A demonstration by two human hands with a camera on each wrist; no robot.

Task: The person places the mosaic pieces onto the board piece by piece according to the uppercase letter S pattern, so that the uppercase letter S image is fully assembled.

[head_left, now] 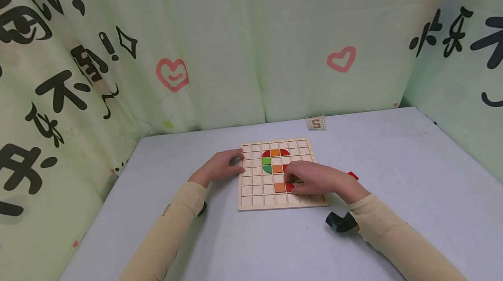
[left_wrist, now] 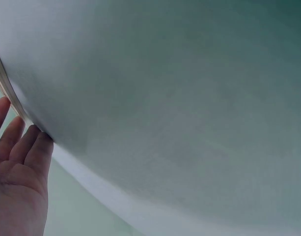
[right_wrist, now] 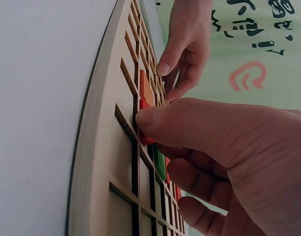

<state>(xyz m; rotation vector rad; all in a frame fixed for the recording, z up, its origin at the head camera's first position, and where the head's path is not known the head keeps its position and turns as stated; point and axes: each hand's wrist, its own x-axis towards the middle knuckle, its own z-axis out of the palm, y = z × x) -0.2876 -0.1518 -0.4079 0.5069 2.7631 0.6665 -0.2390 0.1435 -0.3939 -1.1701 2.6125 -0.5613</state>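
A wooden grid board [head_left: 255,203] lies on the table. Its cells hold orange tiles [head_left: 280,187], a light green tile [head_left: 266,161], a dark green rounded tile [head_left: 267,169] and red rounded tiles [head_left: 284,152]. My right hand [head_left: 314,178] is over the board's lower right. Its thumb and bent index finger pinch a red rounded tile [right_wrist: 145,137], beside an orange tile [right_wrist: 147,88] in the right wrist view. My left hand [head_left: 218,166] touches the board's left edge with relaxed fingers; in the left wrist view, fingertips [left_wrist: 42,137] meet the board's rim [left_wrist: 8,88].
Behind the board lies a small card [head_left: 316,123] with a grid and a figure like an S or 5. Another red piece [head_left: 353,175] shows right of the board, past my right wrist. A printed curtain [head_left: 220,54] borders the table's back and sides.
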